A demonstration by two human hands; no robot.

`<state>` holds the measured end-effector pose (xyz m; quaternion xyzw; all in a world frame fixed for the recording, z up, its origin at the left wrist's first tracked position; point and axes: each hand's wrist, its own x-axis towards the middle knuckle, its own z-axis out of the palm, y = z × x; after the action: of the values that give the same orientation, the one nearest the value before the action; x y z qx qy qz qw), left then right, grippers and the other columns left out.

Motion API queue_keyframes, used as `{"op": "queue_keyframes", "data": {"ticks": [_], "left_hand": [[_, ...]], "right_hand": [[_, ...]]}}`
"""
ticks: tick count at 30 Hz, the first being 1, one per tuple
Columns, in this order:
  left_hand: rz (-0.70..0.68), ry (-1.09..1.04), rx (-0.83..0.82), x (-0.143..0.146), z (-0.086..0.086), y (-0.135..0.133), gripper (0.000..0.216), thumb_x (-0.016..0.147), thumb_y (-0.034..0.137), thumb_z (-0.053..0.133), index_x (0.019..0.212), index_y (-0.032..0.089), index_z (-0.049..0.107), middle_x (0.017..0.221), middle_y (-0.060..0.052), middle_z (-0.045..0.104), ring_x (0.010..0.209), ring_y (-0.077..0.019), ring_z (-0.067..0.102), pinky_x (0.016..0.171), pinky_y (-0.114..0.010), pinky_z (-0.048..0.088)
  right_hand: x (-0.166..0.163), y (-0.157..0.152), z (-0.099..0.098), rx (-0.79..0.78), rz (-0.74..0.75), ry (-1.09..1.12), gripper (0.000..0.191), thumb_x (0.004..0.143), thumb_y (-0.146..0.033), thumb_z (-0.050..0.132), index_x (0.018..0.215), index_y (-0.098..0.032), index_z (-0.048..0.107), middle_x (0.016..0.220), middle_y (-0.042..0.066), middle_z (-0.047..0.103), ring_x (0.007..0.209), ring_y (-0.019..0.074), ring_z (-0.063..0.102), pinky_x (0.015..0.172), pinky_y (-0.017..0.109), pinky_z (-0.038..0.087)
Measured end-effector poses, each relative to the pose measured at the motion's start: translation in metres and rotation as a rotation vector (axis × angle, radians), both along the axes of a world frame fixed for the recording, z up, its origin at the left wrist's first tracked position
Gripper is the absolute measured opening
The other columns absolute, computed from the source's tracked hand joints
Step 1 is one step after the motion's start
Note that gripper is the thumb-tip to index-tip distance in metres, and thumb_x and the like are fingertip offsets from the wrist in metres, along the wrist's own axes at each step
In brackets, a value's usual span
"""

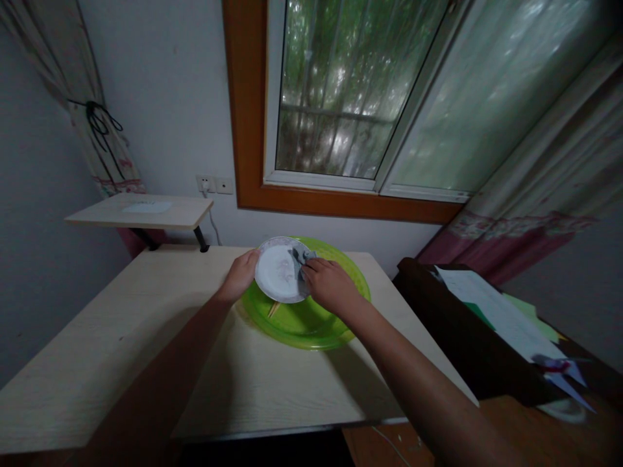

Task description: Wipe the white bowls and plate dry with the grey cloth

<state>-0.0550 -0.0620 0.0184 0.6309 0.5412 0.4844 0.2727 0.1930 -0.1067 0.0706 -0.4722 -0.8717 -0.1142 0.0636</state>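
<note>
My left hand (242, 275) grips the left rim of a white plate (275, 269) with a patterned edge. The plate is held up, tilted towards me, over a round bright green tray or basin (311, 334). In my right hand (328, 282) is a bunched grey cloth (299, 256), pressed against the right side of the plate's inner face. Below the plate, the ends of wooden chopsticks (273, 309) show in the green vessel; their other ends are hidden behind the plate.
The green vessel stands on a pale wooden table (146, 311). A small raised shelf (180, 214) with a paper on it is fixed at the back left. To the right, a dark piece of furniture (438, 318) bears papers (496, 311). A window (350, 97) fills the wall ahead.
</note>
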Motion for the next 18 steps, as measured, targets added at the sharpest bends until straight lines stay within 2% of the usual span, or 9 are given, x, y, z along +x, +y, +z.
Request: {"op": "queue_keyframes", "data": {"ticks": [3,7,12,18], "left_hand": [[0.025,0.017,0.011,-0.001,-0.002,-0.002,0.053,0.097,0.056,0.036,0.097,0.016,0.072,0.105,-0.012,0.077,0.101,-0.0253,0.067,0.097,-0.035,0.049],[0.055,-0.023,0.011,-0.003,-0.006,-0.005,0.053,0.097,0.057,0.036,0.097,0.017,0.071,0.106,-0.012,0.076,0.102,-0.0250,0.066,0.098,-0.035,0.048],[0.094,-0.037,0.026,-0.004,-0.011,-0.007,0.053,0.097,0.055,0.035,0.098,0.015,0.070,0.109,-0.014,0.076,0.103,-0.0254,0.067,0.099,-0.036,0.049],[0.081,0.011,0.004,0.000,-0.012,-0.008,0.048,0.095,0.051,0.037,0.094,0.016,0.070,0.107,-0.014,0.076,0.101,-0.0266,0.067,0.100,-0.038,0.049]], "right_hand": [[0.002,-0.012,0.001,-0.079,0.048,0.015,0.037,0.107,-0.031,0.042,0.105,-0.016,0.077,0.111,0.014,0.076,0.106,0.0264,0.068,0.097,0.039,0.050],[0.000,-0.027,0.002,-0.160,0.170,0.112,0.037,0.108,-0.032,0.042,0.113,-0.016,0.075,0.110,0.012,0.076,0.102,0.0233,0.070,0.096,0.037,0.050],[-0.014,-0.041,-0.002,-0.243,0.334,0.239,0.038,0.106,-0.025,0.044,0.135,-0.013,0.065,0.130,0.014,0.072,0.119,0.0239,0.067,0.107,0.040,0.049],[-0.039,-0.022,-0.018,-0.237,0.475,0.274,0.043,0.105,-0.023,0.041,0.139,-0.012,0.064,0.151,0.016,0.058,0.141,0.0241,0.053,0.121,0.044,0.040]]}}
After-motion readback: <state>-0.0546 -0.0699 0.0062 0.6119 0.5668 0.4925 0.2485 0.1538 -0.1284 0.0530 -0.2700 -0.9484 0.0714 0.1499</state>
